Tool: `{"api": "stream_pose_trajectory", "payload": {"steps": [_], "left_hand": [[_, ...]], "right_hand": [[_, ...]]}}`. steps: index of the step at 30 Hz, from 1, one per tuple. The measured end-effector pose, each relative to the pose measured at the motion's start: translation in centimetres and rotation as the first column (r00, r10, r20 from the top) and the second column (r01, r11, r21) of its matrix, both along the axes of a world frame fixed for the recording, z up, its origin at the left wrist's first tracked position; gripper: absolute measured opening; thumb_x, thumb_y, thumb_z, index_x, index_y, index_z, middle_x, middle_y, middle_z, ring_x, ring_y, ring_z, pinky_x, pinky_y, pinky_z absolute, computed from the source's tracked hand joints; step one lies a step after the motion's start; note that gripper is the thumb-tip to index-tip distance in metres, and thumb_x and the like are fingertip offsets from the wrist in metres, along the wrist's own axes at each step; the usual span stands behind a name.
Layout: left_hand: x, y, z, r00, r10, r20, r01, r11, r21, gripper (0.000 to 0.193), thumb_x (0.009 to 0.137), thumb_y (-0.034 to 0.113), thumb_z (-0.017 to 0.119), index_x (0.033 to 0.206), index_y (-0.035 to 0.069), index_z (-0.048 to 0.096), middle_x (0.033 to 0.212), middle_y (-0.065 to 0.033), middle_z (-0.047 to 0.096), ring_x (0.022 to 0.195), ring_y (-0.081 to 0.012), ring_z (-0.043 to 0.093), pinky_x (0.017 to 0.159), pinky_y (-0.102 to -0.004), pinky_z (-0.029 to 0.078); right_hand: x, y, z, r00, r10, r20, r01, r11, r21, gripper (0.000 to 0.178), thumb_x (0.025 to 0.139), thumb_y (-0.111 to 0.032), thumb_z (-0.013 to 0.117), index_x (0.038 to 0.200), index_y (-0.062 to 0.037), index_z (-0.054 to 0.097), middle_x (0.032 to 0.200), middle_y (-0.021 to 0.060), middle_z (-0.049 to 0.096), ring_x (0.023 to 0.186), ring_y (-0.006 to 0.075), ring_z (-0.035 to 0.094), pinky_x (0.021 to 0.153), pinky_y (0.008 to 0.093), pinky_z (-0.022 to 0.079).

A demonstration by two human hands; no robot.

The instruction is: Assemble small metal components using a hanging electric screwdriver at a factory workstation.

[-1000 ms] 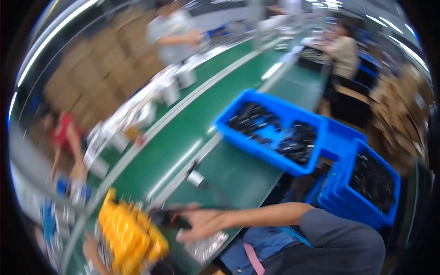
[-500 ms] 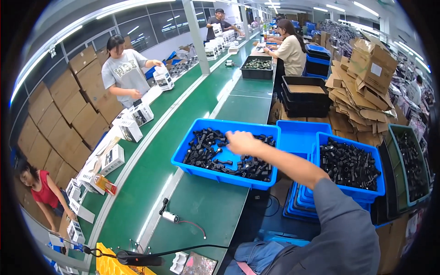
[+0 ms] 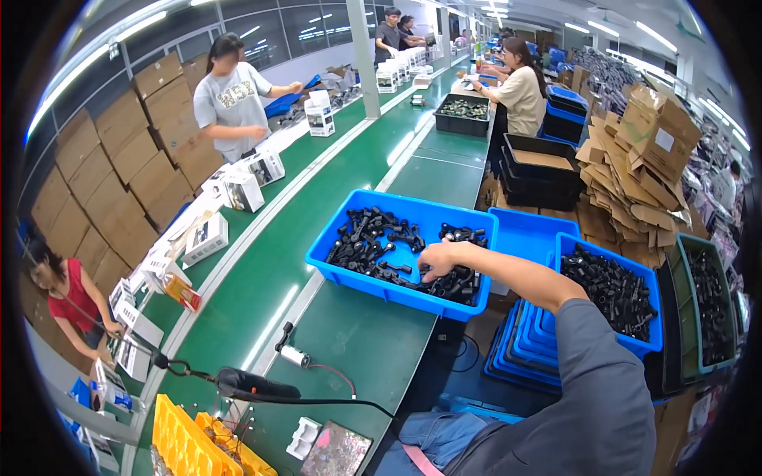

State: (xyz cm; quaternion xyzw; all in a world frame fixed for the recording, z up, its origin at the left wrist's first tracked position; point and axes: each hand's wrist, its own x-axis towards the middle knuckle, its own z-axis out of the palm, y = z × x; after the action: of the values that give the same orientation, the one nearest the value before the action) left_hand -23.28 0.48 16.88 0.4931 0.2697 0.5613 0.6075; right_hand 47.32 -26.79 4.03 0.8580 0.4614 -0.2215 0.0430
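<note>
My right hand (image 3: 438, 259) is down inside a large blue bin (image 3: 373, 290) on the green bench. Its fingers are curled downward among small black plastic parts (image 3: 367, 252), their tips pressed in close together. Whatever they grip is hidden. Loose parts lie heaped to both sides of the hand, with the blue floor showing between the heaps. My left hand is out of the picture. Nearer me on the bench lies a small silver motor (image 3: 295, 355) with a black part attached and a thin red wire trailing from it.
Right of the bench, a second blue bin (image 3: 656, 311) of black parts tops a stack, beside a green bin (image 3: 689, 317). A black hanging tool (image 3: 258, 384) dangles over yellow trays (image 3: 184, 436). Across the conveyor (image 3: 262, 278), co-workers handle white boxes (image 3: 241, 190).
My right hand has moved right and nearer within the blue bin, its fingers now lower among the parts. The view has shifted slightly. A co-worker across has let go of a white box.
</note>
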Motion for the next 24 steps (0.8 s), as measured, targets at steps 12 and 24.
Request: {"api": "stream_pose_trajectory", "payload": {"steps": [12, 24], "left_hand": [[21.0, -16.9, -12.8, 0.804, -0.574, 0.156, 0.586, 0.721, -0.37, 0.074, 0.079, 0.016, 0.068, 0.138, 0.004, 0.026, 0.092, -0.014, 0.052, 0.067, -0.0196, 0.052, 0.056, -0.0314, 0.046], [21.8, -20.5, -15.1, 0.761, -0.623, -0.184, 0.557, 0.771, -0.307, 0.052, 0.08, 0.006, 0.063, 0.127, 0.0, 0.04, 0.093, -0.0101, 0.055, 0.074, -0.0166, 0.055, 0.069, -0.0284, 0.046]], "right_hand": [[-0.8, -0.6, -2.1, 0.987, 0.141, -0.072, -0.133, 0.986, 0.104, 0.038, 0.081, -0.029, 0.064, 0.115, -0.0124, 0.06, 0.102, 0.015, 0.063, 0.096, 0.0321, 0.059, 0.077, 0.0441, 0.046], [-1.2, -2.1, 0.7, 0.991, 0.08, -0.106, -0.048, 0.96, 0.274, 0.036, 0.076, -0.024, 0.07, 0.105, -0.0044, 0.062, 0.098, 0.013, 0.065, 0.092, 0.0321, 0.06, 0.082, 0.0412, 0.046]]}}
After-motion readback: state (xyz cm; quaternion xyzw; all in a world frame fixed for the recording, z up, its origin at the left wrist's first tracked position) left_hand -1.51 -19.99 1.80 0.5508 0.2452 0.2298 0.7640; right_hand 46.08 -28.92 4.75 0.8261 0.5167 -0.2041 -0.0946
